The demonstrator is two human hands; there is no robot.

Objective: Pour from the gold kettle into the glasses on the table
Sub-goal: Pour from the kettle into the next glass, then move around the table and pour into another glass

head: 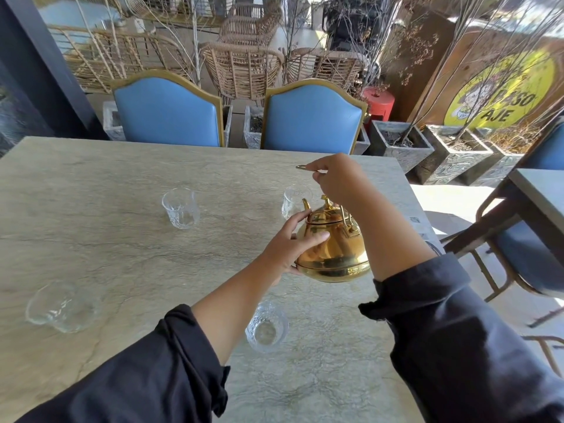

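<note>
A shiny gold kettle (334, 244) hangs above the stone table (122, 245), right of centre, its spout pointing away. My right hand (335, 178) is closed around the kettle's raised handle. My left hand (290, 245) presses flat against the kettle's left side, steadying the body. Clear cut glasses stand on the table: one at far centre (180, 208), one just beyond the kettle's spout (293, 201), one near me under my left forearm (267, 329), and one at the near left (61, 306). All look empty.
Two blue chairs (168, 111) (311, 117) stand at the table's far edge. A second table (540, 193) and blue chair (525, 248) are close on the right. Stone planters (399, 145) and wicker chairs sit behind.
</note>
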